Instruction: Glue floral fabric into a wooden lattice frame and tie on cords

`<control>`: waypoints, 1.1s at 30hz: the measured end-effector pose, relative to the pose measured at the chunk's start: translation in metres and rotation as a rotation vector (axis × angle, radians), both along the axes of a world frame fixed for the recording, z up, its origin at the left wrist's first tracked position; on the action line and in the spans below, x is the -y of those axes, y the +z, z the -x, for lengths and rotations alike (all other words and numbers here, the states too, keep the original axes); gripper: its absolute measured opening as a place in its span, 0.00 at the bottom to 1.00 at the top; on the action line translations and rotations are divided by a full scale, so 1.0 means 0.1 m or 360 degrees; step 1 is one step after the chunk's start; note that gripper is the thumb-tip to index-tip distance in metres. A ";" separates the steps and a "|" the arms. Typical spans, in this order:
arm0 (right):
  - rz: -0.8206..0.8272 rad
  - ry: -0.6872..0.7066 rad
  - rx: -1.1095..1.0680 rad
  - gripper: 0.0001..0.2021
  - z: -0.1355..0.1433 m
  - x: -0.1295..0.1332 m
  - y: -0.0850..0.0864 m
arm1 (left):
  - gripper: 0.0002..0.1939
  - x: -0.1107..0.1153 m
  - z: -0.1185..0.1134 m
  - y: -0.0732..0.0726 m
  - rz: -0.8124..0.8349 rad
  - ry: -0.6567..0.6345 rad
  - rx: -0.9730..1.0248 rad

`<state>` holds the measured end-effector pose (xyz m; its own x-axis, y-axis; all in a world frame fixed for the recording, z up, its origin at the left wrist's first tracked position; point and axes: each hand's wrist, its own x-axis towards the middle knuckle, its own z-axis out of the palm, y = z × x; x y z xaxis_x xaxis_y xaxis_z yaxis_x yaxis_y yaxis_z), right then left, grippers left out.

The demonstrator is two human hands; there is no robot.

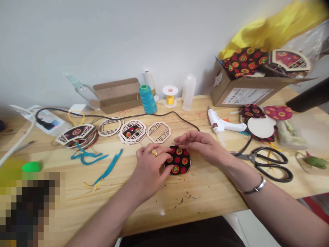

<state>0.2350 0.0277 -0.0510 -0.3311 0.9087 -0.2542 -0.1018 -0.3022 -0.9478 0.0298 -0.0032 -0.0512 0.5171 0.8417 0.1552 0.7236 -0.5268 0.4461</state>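
A round black fabric piece with red and orange flower patterns (180, 160) lies on the wooden table in front of me. My left hand (154, 164), with a ring on one finger, grips its left side between thumb and fingers. Just above its upper right edge is my right hand (200, 144), fingers stretched out and held close together, with no object visible in it. Behind the fabric lies an octagonal wooden lattice frame (159, 132). Left of that frame is a stack of lattice frames (133, 131) with patterned fabric showing through.
Black scissors (272, 163) and a white glue gun (223, 122) lie at right. A cardboard box (240, 92) stands behind them. Teal thread (147, 99) and a yellow spool (170, 97) stand near the wall. Teal tassels (109, 168) lie left; a black cable (159, 115) crosses the table.
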 end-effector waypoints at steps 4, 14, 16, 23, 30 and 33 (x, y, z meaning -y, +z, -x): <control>-0.0120 -0.0312 -0.0092 0.06 -0.05 -0.03 0.02 | 0.04 -0.02 0.01 0.05 -0.0136 0.0126 0.0200; 0.0174 0.0189 -0.0449 0.09 0.04 0.07 0.07 | 0.12 0.00 0.01 0.04 -0.0074 0.0166 0.0433; 0.0211 0.0220 -0.0368 0.09 0.04 0.06 0.06 | 0.13 0.01 0.00 0.02 -0.0054 0.0165 0.0345; 0.0190 0.0240 -0.0177 0.09 0.05 0.05 0.07 | 0.11 -0.02 0.05 0.02 -0.0137 0.0427 0.0180; 0.0151 0.0247 -0.0153 0.08 0.06 0.05 0.05 | 0.10 -0.04 0.03 0.05 -0.0201 -0.0070 0.0498; 0.0156 0.0243 -0.0170 0.09 0.06 0.06 0.05 | 0.08 -0.02 -0.01 0.03 -0.0065 -0.0277 0.0316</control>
